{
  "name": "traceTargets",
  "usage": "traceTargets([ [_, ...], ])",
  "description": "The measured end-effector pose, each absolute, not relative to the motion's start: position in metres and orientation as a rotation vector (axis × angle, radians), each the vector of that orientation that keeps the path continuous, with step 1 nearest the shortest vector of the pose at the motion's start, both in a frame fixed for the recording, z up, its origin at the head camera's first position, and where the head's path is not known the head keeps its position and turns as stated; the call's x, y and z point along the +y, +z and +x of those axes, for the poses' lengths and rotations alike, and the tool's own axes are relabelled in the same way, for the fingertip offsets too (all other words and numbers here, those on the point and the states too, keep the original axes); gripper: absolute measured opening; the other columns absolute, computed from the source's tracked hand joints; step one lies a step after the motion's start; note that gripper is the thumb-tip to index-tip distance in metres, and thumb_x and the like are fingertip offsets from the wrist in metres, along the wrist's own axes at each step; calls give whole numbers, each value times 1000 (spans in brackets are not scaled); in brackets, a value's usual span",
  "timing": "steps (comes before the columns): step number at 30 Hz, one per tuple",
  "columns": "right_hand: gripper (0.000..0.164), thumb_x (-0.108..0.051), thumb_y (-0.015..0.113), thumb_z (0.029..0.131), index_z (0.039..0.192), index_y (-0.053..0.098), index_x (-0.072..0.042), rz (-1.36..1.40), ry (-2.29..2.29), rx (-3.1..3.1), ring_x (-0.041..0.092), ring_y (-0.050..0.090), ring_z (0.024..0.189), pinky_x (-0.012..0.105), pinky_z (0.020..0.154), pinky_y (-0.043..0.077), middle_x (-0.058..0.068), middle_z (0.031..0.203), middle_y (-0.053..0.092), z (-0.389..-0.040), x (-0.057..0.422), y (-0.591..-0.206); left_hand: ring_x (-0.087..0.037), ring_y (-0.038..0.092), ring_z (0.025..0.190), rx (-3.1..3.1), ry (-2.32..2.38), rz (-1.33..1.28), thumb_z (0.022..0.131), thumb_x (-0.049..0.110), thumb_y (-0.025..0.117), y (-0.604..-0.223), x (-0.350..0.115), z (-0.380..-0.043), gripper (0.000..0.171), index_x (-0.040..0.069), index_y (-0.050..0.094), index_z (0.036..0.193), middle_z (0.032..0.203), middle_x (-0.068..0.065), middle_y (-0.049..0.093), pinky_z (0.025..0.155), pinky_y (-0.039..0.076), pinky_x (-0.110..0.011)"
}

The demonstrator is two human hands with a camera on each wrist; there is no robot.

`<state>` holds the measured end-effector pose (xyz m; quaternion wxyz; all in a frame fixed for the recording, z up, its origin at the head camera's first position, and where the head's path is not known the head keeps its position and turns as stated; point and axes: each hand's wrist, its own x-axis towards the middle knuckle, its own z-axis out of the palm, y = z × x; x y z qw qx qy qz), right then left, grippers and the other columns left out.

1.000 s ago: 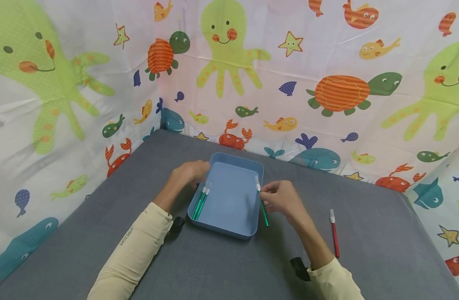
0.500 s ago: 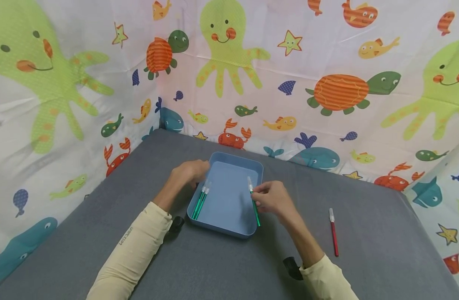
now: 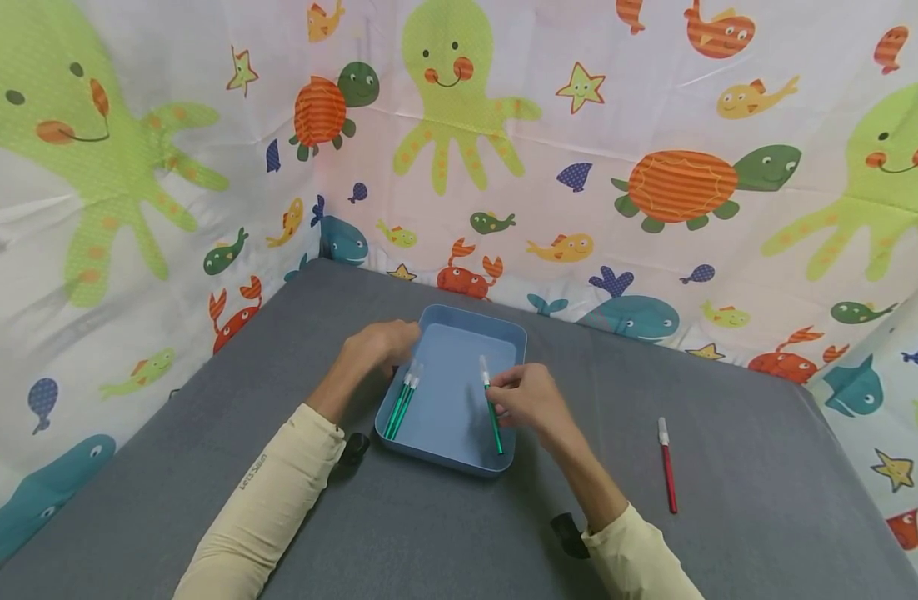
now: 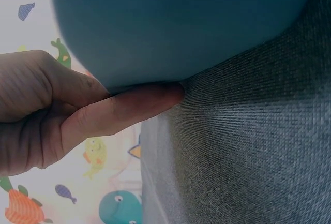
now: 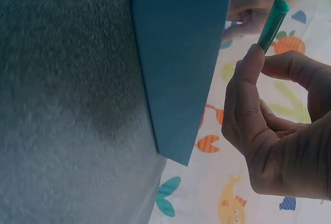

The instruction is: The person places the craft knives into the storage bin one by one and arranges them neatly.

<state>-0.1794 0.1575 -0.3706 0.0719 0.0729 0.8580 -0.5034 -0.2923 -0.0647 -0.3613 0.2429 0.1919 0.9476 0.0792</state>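
So — the right hand (image 3: pixel 532 397) pinches a green marker (image 3: pixel 496 429) over the tray (image 3: pixel 453 375) the left hand (image 3: pixel 380 343) grips.

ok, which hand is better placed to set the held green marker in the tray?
Right hand, I'd say: it pinches the green marker above the blue tray, while the left hand grips the tray's left side.

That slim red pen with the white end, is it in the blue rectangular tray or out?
Out: the slim red pen with the white end lies on the grey cloth surface, apart from the blue rectangular tray.
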Motion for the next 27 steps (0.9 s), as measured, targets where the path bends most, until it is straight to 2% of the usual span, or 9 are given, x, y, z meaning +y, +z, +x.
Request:
traceTargets([
  [7,13,-6,70,92,99,75,3,222,-1503,2589,16,65,72,34,66,64,11,91,68,-180,147,-373,-23,66,101,2585,221,505,104,3,58,-359,-64,-292,49,-1,44,151,142,-21,59,68,56,-27],
  [17,12,-6,69,91,99,75,1,226,-1526,2569,17,68,72,38,70,65,10,89,70,-182,133,-377,-21,68,96,2590,210,501,104,3,58,-361,-64,-293,49,-2,44,150,141,-21,61,64,55,-26],
  [27,13,-7,68,92,97,75,2,192,-1493,2559,16,65,70,35,66,64,9,85,66,-186,120,-383,-23,65,101,2599,195,526,103,2,59,-361,-63,-292,49,-3,45,150,141,-22,61,63,56,-26],
])
